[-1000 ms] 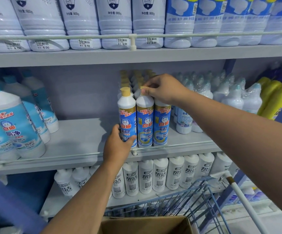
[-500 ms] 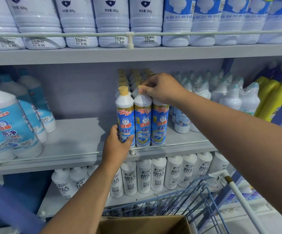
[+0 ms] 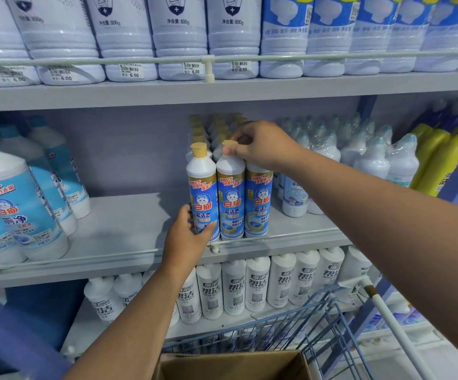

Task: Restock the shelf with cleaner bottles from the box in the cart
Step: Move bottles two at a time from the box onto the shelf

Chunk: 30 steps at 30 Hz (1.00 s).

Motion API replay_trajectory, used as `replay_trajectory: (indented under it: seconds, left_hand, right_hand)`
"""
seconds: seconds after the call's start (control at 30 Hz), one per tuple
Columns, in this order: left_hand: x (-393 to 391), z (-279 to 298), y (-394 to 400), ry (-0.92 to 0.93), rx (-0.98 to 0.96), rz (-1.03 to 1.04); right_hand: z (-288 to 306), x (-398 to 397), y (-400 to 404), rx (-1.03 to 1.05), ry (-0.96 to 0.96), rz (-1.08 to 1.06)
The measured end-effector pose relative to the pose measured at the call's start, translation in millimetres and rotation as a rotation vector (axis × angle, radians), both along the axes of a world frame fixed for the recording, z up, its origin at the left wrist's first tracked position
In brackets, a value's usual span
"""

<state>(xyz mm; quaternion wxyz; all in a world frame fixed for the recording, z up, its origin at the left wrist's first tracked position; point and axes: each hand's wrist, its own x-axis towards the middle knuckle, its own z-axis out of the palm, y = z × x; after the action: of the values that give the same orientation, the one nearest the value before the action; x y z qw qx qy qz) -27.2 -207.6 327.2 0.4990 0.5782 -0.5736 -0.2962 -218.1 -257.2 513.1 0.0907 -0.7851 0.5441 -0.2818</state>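
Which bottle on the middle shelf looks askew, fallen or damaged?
None stands out. The three front cleaner bottles stand upright, side by side at the middle shelf edge; the left hand and right hand hold them.

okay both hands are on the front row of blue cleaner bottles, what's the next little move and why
Probably let go and reach back to the cardboard box. The three front blue cleaner bottles already stand upright behind the shelf rail, the left hand steadying one base, the right hand pinching the middle cap.
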Motion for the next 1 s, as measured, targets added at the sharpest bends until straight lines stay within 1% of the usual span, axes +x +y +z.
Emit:
replay_trajectory:
  seconds: [0.1, 0.2, 0.4, 0.47, 0.53, 0.63, 0.7, 0.8, 1.0]
  left_hand:
    - [0.8, -1.1, 0.1, 0.01, 0.005, -0.01]
    - [0.5, -1.5, 0.2, 0.012, 0.016, -0.009]
    - [-2.7, -1.3, -0.7, 0.001, 0.025, 0.009]
    - [-2.4, 0.3, 0.2, -0.013, 0.033, 0.003]
    - [-2.1, 0.6, 3.2, -0.03, 0.043, -0.005]
    - [-1.1, -3.3, 16.1, -0.112, 0.03, 0.039]
    - [0.6, -7.7, 27.2, -0.173, -0.002, 0.101]
    - [3.5, -13.4, 46.4, -0.335, -0.012, 0.15]
    - [-2.6, -28.1, 87.1, -0.686, -0.008, 0.13]
  right_hand:
    - [2.3, -19.0, 3.1, 0.041, -0.075, -0.012]
    - [-1.0, -36.2, 6.1, 0.005, 0.018, -0.07]
    - [-3.3, -36.3, 7.5, -0.065, 0.092, -0.089]
    - [-5.3, -37.7, 11.0, -0.044, 0.082, -0.103]
    - [-14.1, -40.9, 17.4, -0.011, 0.023, -0.116]
    - [-41.7, -45.4, 29.8, -0.042, -0.068, -0.168]
    - [-66.8, -47.9, 42.1, -0.065, -0.089, -0.183]
    - [-101.2, -51.7, 63.1, -0.08, -0.037, -0.142]
    - [-152.0, -51.1, 111.5, -0.025, 0.029, -0.046]
